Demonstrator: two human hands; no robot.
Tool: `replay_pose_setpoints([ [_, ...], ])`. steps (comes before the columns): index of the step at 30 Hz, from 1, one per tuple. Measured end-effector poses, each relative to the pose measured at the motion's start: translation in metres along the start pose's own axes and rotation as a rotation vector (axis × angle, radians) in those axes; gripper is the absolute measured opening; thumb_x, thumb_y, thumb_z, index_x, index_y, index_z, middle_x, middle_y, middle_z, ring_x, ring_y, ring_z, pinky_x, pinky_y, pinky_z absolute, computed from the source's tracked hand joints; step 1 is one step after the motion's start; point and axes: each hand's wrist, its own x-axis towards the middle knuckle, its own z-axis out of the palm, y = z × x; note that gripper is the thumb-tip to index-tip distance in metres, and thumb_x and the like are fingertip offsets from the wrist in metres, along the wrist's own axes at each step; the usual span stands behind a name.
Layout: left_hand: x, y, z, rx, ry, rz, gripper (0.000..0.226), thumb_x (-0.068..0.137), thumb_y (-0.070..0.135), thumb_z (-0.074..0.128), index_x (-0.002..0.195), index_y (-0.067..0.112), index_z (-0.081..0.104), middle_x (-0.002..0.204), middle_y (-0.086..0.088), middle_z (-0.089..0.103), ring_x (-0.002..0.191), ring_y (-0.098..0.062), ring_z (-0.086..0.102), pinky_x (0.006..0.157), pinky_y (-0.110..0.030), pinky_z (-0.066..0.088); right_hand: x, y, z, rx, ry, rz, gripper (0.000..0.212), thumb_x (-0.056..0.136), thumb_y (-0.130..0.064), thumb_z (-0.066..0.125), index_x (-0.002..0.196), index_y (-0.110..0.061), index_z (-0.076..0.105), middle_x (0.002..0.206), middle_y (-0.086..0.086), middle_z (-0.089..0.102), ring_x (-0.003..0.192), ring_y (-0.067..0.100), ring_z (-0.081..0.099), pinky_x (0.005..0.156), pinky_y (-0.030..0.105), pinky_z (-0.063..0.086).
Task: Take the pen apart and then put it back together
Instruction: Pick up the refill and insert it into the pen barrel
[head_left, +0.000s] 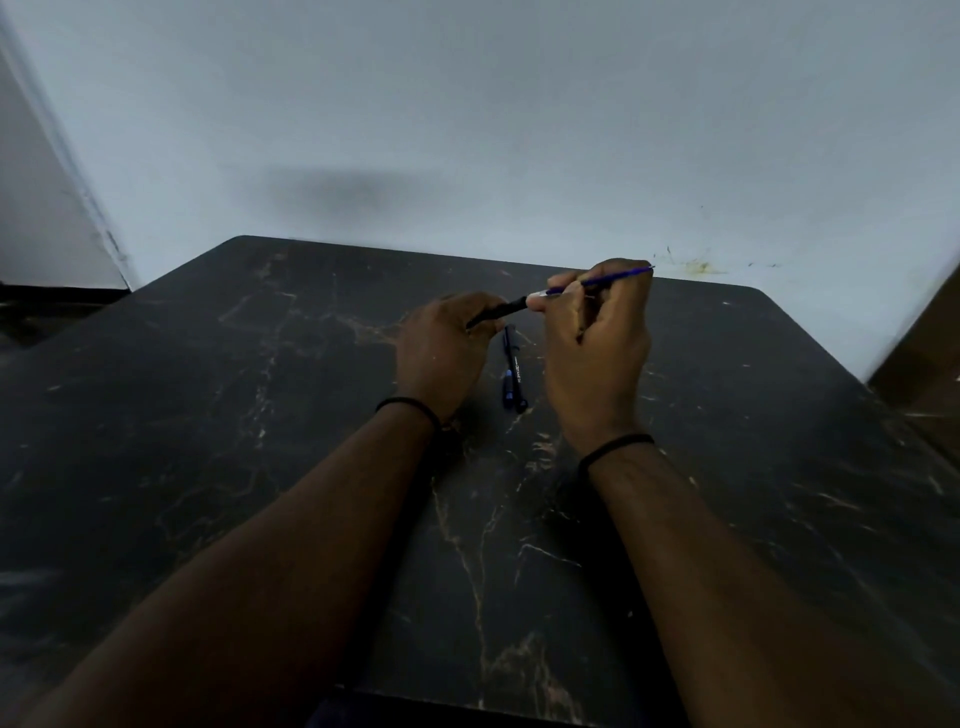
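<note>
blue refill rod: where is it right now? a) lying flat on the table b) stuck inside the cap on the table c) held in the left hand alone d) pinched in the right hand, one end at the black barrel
d: the blue refill rod runs through the right hand, its lower end meeting the black barrel that the left hand holds, above the table.

This looks like a plain room in a home. A dark table (260, 415) with thin gold lines like marble is pushed up against a bare pale wall (467, 104). The wall has small marks (698, 266) just above the table.
</note>
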Motion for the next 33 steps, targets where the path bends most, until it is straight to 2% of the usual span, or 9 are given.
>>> replay_pose_setpoints([
  [3,0.0,0.0,0.001,-0.013,-0.001,0.012,0.019,0.089,0.023,0.069,0.107,0.021,0.076,0.097,-0.001,0.077,0.083,-0.016,0.068,0.075,-0.037,0.057,0.0,0.001,0.0,-0.009,-0.007,0.026,0.023,0.089,-0.037,0.046,0.1,-0.017,0.042,0.095,0.0,0.068,0.082,0.024,0.072,0.073,0.05,0.058],
  [11,0.001,-0.004,0.002,-0.013,0.004,0.028,0.02,0.089,0.024,0.069,0.108,0.024,0.076,0.094,0.001,0.076,0.079,-0.016,0.067,0.071,-0.037,0.057,0.002,0.007,0.0,-0.04,0.024,0.035,0.008,0.096,-0.014,0.05,0.1,-0.013,0.044,0.094,0.001,0.071,0.078,0.021,0.072,0.07,0.046,0.058],
  [16,0.001,-0.003,0.002,0.037,-0.023,0.09,0.021,0.092,0.023,0.067,0.111,0.024,0.075,0.1,0.0,0.076,0.082,-0.014,0.067,0.069,-0.027,0.054,0.001,0.01,0.001,-0.02,0.019,0.053,0.009,0.096,-0.014,0.052,0.095,-0.008,0.046,0.086,0.008,0.07,0.074,0.028,0.069,0.068,0.049,0.057],
  [18,0.0,0.0,0.003,0.017,-0.017,0.087,0.021,0.091,0.023,0.068,0.11,0.022,0.075,0.098,-0.002,0.076,0.081,-0.016,0.067,0.066,-0.027,0.053,0.0,0.014,0.001,-0.054,0.012,0.048,0.015,0.095,-0.02,0.056,0.094,-0.007,0.05,0.077,0.008,0.065,0.069,0.02,0.066,0.065,0.041,0.056],
  [19,0.0,0.001,0.003,-0.014,-0.008,0.066,0.02,0.09,0.023,0.068,0.109,0.021,0.076,0.096,-0.002,0.076,0.081,-0.018,0.068,0.068,-0.032,0.055,0.0,0.016,0.001,-0.079,0.0,0.046,0.014,0.095,-0.022,0.059,0.094,-0.01,0.053,0.073,0.001,0.063,0.065,0.009,0.062,0.061,0.029,0.053],
  [21,0.0,0.001,0.002,-0.097,0.005,0.019,0.021,0.089,0.026,0.069,0.108,0.023,0.077,0.096,-0.001,0.077,0.084,-0.018,0.071,0.073,-0.039,0.057,0.0,0.02,0.002,-0.116,-0.064,0.073,0.012,0.095,-0.028,0.063,0.1,-0.017,0.059,0.08,-0.01,0.062,0.068,-0.002,0.056,0.059,0.012,0.046],
  [24,-0.002,0.002,0.002,-0.19,-0.007,0.01,0.023,0.09,0.03,0.067,0.111,0.027,0.075,0.1,0.005,0.078,0.091,-0.01,0.072,0.078,-0.038,0.059,-0.001,0.025,0.001,-0.172,-0.172,0.106,0.023,0.095,-0.032,0.066,0.114,-0.02,0.066,0.106,-0.006,0.066,0.085,0.004,0.057,0.072,0.017,0.051],
  [28,-0.002,0.002,0.004,-0.213,-0.044,0.018,0.026,0.089,0.03,0.069,0.113,0.027,0.075,0.104,0.008,0.077,0.095,-0.008,0.071,0.082,-0.037,0.058,0.0,0.026,-0.001,-0.207,-0.112,0.055,0.013,0.096,-0.023,0.065,0.104,-0.016,0.071,0.101,-0.005,0.066,0.084,0.004,0.057,0.072,0.02,0.051],
  [33,-0.003,0.003,0.004,-0.247,-0.048,0.053,0.024,0.09,0.027,0.066,0.111,0.023,0.077,0.102,0.004,0.078,0.091,-0.01,0.073,0.079,-0.04,0.06,0.001,0.026,-0.001,-0.176,-0.156,0.066,0.023,0.095,-0.028,0.066,0.114,-0.016,0.072,0.105,0.0,0.07,0.087,0.006,0.061,0.074,0.015,0.05],
])
